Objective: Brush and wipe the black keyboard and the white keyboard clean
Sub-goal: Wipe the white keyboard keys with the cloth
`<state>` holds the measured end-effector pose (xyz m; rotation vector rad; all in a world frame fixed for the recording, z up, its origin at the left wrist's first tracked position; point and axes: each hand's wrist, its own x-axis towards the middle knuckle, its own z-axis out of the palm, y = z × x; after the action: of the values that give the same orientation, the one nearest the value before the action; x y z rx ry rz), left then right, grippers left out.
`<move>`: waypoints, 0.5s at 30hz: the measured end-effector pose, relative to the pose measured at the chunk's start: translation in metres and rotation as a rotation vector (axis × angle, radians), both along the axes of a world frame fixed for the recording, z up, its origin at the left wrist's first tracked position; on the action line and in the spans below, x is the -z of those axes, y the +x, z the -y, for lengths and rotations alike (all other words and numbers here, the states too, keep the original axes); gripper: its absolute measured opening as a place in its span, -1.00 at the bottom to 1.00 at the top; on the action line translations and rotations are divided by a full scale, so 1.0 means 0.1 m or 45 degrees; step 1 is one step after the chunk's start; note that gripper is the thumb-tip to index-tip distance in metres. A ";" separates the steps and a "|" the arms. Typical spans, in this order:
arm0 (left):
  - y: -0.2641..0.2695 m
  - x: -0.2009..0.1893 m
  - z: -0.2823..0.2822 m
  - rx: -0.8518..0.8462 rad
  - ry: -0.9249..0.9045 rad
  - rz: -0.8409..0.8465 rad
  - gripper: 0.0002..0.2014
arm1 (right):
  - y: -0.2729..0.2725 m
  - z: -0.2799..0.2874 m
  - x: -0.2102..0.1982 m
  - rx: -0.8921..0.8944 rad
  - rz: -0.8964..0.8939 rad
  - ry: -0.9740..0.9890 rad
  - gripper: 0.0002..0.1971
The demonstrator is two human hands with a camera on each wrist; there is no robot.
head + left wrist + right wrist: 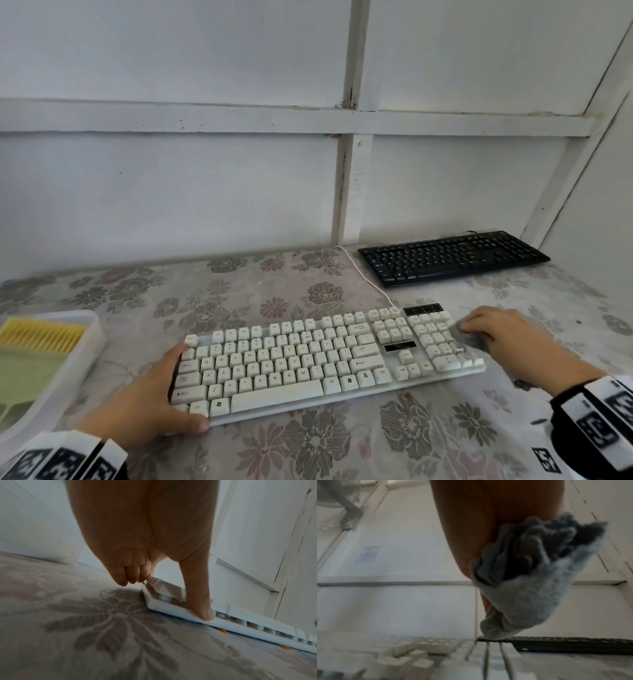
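The white keyboard (308, 359) lies across the middle of the flowered table. My left hand (154, 394) holds its left end, with the thumb (200, 601) on the front edge and the other fingers curled at the far left corner (130, 577). My right hand (507, 335) grips a bunched grey cloth (469, 339) and presses it on the number pad at the right end. In the right wrist view the cloth (530, 588) hangs crumpled from the palm above the white keys (419, 655). The black keyboard (452, 257) sits apart at the back right, untouched.
A clear plastic tray (92, 342) at the left edge holds a yellow-bristled brush (41, 337) and something pale green. The white keyboard's cable (363, 274) runs back toward the wall, past the black keyboard. White panelled walls close in the table behind and on the right.
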<state>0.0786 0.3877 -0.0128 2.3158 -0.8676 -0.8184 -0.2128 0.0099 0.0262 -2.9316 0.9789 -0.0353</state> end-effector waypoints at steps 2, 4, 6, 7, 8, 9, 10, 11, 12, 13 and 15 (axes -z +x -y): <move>-0.01 0.00 0.00 0.002 0.010 0.002 0.58 | 0.08 -0.09 -0.03 -0.058 0.085 0.005 -0.74; -0.01 0.00 0.00 0.003 0.018 0.004 0.59 | 0.13 -0.23 0.00 -0.176 0.065 0.097 -0.71; 0.01 0.00 0.00 -0.004 0.014 0.009 0.60 | 0.13 -0.32 0.07 -0.232 -0.006 0.121 -0.67; 0.01 0.00 0.00 -0.002 0.013 0.011 0.60 | 0.10 -0.32 0.10 -0.222 -0.017 0.117 -0.66; 0.01 0.00 0.00 0.002 0.015 0.011 0.59 | 0.07 -0.30 0.11 -0.194 -0.007 0.118 -0.65; 0.01 0.00 0.00 0.005 0.017 0.012 0.57 | 0.04 -0.27 0.11 -0.170 0.017 0.131 -0.65; 0.01 0.00 0.01 0.008 0.021 0.013 0.56 | 0.01 -0.23 0.11 -0.149 0.039 0.145 -0.65; 0.01 0.00 0.01 0.010 0.026 0.015 0.57 | -0.01 -0.20 0.10 -0.130 0.053 0.149 -0.65; 0.01 0.00 0.01 0.010 0.032 0.013 0.57 | -0.03 -0.16 0.09 -0.110 0.056 0.143 -0.65; 0.00 0.00 0.00 0.009 0.036 0.011 0.57 | -0.05 -0.13 0.08 -0.082 0.050 0.133 -0.65; 0.01 0.00 0.00 0.000 0.040 0.006 0.57 | -0.09 -0.05 0.05 -0.001 -0.005 0.103 -0.65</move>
<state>0.0792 0.3877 -0.0132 2.3458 -0.8628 -0.8331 -0.2219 0.0144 0.0211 -2.8595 0.9562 0.0097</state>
